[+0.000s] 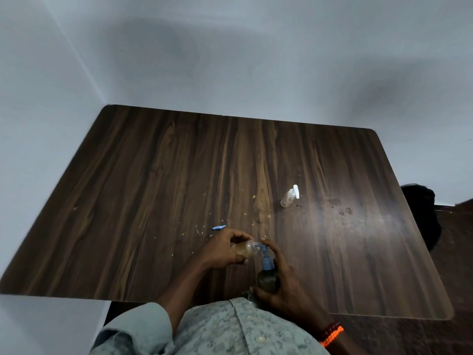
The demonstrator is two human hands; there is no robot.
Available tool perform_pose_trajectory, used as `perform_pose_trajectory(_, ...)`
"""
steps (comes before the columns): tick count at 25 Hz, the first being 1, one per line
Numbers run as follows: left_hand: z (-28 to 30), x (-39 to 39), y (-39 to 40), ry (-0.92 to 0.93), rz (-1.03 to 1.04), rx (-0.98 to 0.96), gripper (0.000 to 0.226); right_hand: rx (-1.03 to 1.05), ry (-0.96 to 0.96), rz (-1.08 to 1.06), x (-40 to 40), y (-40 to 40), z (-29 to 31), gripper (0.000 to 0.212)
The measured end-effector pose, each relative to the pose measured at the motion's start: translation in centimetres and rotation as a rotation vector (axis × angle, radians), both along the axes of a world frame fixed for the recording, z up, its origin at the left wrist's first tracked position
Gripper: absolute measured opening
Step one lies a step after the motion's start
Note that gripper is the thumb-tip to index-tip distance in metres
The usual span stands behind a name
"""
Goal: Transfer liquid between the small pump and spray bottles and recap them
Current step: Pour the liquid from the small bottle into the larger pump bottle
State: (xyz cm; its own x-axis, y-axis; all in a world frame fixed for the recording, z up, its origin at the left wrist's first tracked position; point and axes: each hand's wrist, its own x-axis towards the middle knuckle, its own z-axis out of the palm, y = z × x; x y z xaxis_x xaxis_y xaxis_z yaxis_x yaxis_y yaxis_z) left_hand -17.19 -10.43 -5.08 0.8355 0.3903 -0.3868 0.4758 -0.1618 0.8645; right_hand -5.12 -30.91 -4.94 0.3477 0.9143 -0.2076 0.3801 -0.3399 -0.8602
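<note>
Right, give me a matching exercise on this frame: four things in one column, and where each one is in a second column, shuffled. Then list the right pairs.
Things
1. clear uncapped bottle
2. dark pump bottle
3. white-capped spray bottle
4. blue cap

Places
A. lying alone on the table, far right of the hands
B. held tilted in the left hand
C. on the table just beyond the left hand
D. gripped in the right hand

Pairs: 1-B, 2-D, 3-A, 4-C
</note>
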Motion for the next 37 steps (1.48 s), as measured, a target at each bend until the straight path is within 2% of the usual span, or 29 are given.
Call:
perform_pose_trajectory(5,-0.38,0.01,-0.20,0.011,-0.016,-0.008,0.050,0.037,0.006,-0.032,0.02,0.36,-0.17,0.076)
perform_pose_trajectory(10,-0.08,0.01,0.06,-0.014,0.011,-0.054,0.047,0.000,-0.048,0.006,0.19,0.01,-0.19,0.096)
perform_pose_trajectory(12,-0.02,0.04,0.09,-0.008,0.004,-0.037,0.048,-0.010,-0.038,0.008,0.16,-0.04,-0.12,0.093)
perform_pose_trajectory(15,-0.23,0.05,-0.08,0.023,-0.023,-0.022,0.050,0.032,-0.014,-0.037,0.04,0.45,-0.32,0.076)
perform_pose_trajectory(20,-0.02,0.01,-0.07,0.016,-0.004,-0.007,0.052,0.016,-0.051,-0.010,0.12,0.12,0.03,0.094)
perform_pose_trajectory(26,0.11,-0.04,-0.58,0.022,-0.038,-0.020,0.050,0.041,-0.004,-0.026,-0.12,0.50,0.07,0.069)
perform_pose_trajectory(31,0.41,0.02,-0.30,0.004,0.006,-0.019,0.050,0.017,-0.075,-0.002,-0.14,0.05,0.25,0.091)
perform_pose_trajectory(35,0.13,-0.16,-0.39,0.017,-0.025,-0.006,0.049,0.036,-0.033,-0.032,-0.19,0.25,0.04,0.073)
perform_pose_trajectory(37,-0.07,-0.23,-0.51,0.023,-0.032,0.005,0.051,0.048,-0.038,-0.061,-0.34,0.30,0.05,0.073)
